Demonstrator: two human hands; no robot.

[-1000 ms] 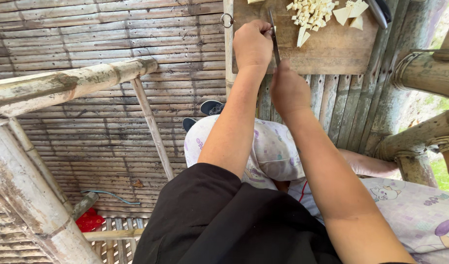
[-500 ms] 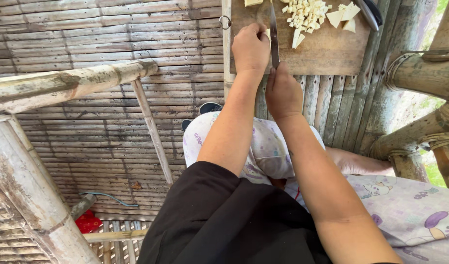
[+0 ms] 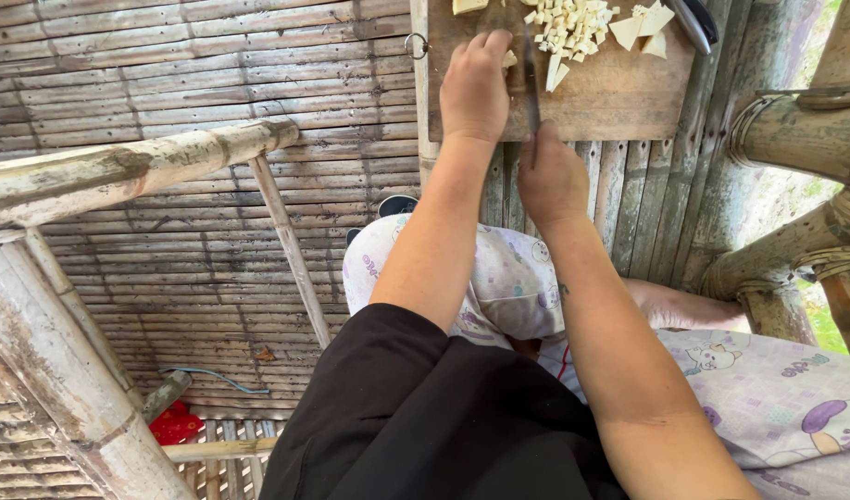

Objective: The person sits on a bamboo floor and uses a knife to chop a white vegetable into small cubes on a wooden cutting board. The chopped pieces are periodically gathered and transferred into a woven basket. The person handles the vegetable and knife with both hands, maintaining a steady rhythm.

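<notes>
The right hand (image 3: 552, 176) is gripping a knife (image 3: 532, 83) while the left hand (image 3: 476, 85) is pressing a pale piece (image 3: 508, 59) on the cutting board (image 3: 619, 93), so a slipping blade is risking the fingertips beside it.

Matt wooden cutting board (image 3: 619, 102) — dull metal knife (image 3: 532, 88) — weathered bamboo floor (image 3: 212, 74).

Seen from above, a person's right hand (image 3: 552, 178) grips a knife (image 3: 532, 83) over a wooden cutting board (image 3: 619, 97) on a bamboo-slat floor (image 3: 212, 231), while the left hand (image 3: 476, 83) presses a pale piece (image 3: 508, 59) beside the blade. Pale diced cubes (image 3: 573, 23) lie heaped near the board's far edge.
</notes>
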